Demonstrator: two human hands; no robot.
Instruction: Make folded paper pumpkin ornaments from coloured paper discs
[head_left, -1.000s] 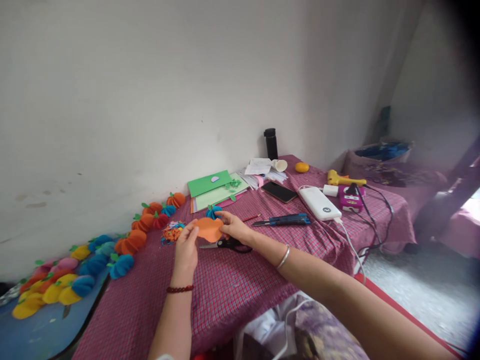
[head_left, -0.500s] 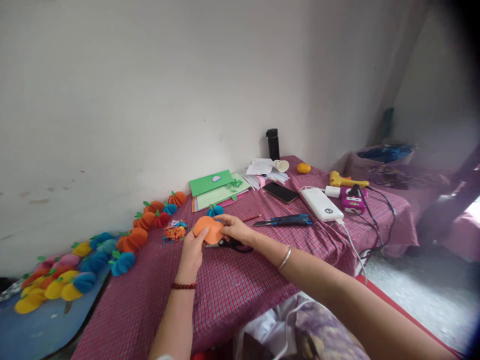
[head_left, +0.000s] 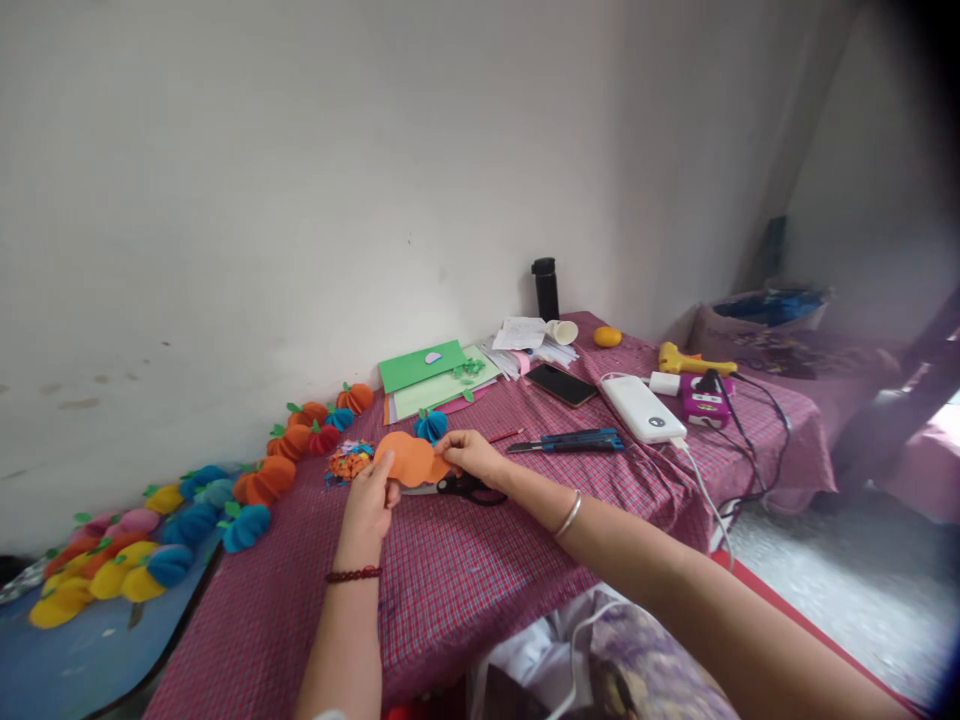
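Note:
Orange paper circles point(head_left: 409, 462), spread partly side by side, are held up above the table between my two hands. My left hand point(head_left: 369, 495) pinches their left edge with the thumb on top. At the right edge, my right hand point(head_left: 471, 455) grips the paper between thumb and fingers. Black-handled scissors point(head_left: 469, 487) lie on the cloth just below the paper, their blades partly hidden. Behind the paper sits a blue paper pumpkin point(head_left: 430, 425) with a green leaf. A pile of small colourful paper scraps point(head_left: 350, 462) lies beyond my left hand.
Two utility knives point(head_left: 577, 441), a phone point(head_left: 561, 384) and a white power bank point(head_left: 643, 408) lie to the right. Green sheets point(head_left: 424, 365) and a black bottle point(head_left: 546, 288) are at the back. Finished paper pumpkins point(head_left: 264, 481) line the left side. A yellow glue gun point(head_left: 694, 361) has trailing cables.
My left hand has moved slightly left, drawing the orange paper out into a wider shape. My right hand has shifted little. More of the scissors now shows.

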